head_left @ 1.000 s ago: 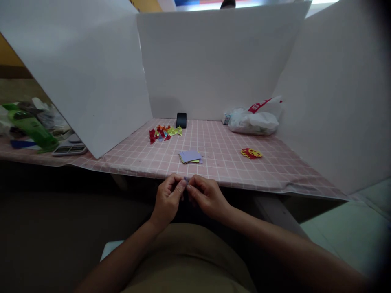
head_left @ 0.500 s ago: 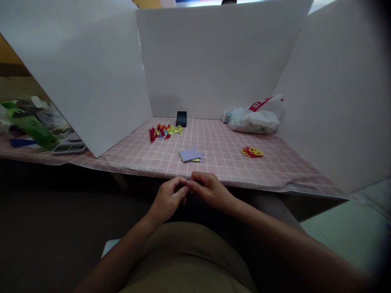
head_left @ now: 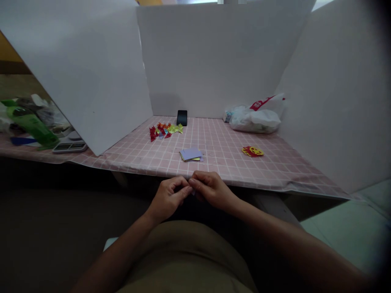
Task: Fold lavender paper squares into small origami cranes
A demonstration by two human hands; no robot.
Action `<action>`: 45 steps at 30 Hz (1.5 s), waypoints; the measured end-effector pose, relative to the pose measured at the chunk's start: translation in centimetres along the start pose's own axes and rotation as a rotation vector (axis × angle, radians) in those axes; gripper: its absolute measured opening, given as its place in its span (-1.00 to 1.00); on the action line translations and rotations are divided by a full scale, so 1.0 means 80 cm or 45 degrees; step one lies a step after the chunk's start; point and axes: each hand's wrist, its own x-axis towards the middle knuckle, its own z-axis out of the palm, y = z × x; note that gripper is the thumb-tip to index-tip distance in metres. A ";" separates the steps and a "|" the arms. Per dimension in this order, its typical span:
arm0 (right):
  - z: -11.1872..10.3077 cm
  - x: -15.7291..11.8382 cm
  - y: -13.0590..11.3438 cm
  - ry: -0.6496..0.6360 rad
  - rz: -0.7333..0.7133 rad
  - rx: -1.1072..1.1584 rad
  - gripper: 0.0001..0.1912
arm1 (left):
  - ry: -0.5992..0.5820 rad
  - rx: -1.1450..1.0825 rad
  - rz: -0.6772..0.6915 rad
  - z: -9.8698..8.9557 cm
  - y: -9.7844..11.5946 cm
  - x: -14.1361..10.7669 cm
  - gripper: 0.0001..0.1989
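Just in front of the table's near edge, my left hand (head_left: 171,197) and my right hand (head_left: 212,190) meet at the fingertips, both closed in a pinch. A small piece of lilac paper (head_left: 193,193) peeks out between them; most of it is hidden by the fingers. Beyond the hands lies a small stack of coloured paper (head_left: 191,154), lilac on top with yellow below. Further back on the left sits a pile of small folded paper figures (head_left: 165,131) in red, orange, yellow and blue.
White boards (head_left: 214,61) stand around the pink checked tablecloth (head_left: 214,138). A dark phone (head_left: 182,118) leans at the back. At right are a white plastic bag (head_left: 255,121) and red and yellow cut-outs (head_left: 253,151). Outside the left board are a green bottle (head_left: 32,127) and a kitchen scale (head_left: 70,146).
My fingertips have shifted slightly against each other, and a bit of lilac paper now shows between them. The things on the table have stayed in place.
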 end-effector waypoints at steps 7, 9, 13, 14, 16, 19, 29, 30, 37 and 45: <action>0.009 -0.003 0.002 0.307 -0.138 -0.315 -0.64 | 0.140 -0.334 -0.124 0.017 -0.008 0.000 -0.69; 0.011 -0.003 0.002 0.317 -0.113 -0.289 -0.62 | 0.202 -0.322 -0.067 0.020 -0.008 -0.002 -0.70; 0.011 -0.002 0.000 0.269 -0.129 -0.250 -0.53 | 0.261 -0.147 0.071 0.021 -0.006 -0.007 -0.71; 0.011 -0.003 0.000 0.267 -0.123 -0.214 -0.51 | 0.262 -0.129 0.083 0.020 -0.006 -0.008 -0.71; 0.012 -0.003 0.002 0.278 -0.091 -0.110 -0.47 | 0.256 -0.135 0.080 0.020 -0.007 -0.009 -0.70; 0.014 -0.004 0.007 0.268 -0.026 0.069 -0.45 | 0.260 -0.209 0.037 0.022 -0.009 -0.009 -0.69; 0.018 -0.001 0.004 0.095 0.021 0.548 -0.71 | 0.315 -0.861 -0.193 0.035 -0.010 -0.008 -0.69; 0.018 -0.001 0.004 0.079 0.026 0.556 -0.73 | 0.298 -0.868 -0.200 0.035 -0.010 -0.008 -0.69; 0.019 0.000 0.008 0.064 0.054 0.587 -0.77 | 0.268 -0.766 -0.147 0.034 -0.013 -0.007 -0.78; 0.021 0.001 0.013 0.020 0.029 0.607 -0.78 | 0.366 -0.615 0.018 0.030 -0.013 -0.005 -0.85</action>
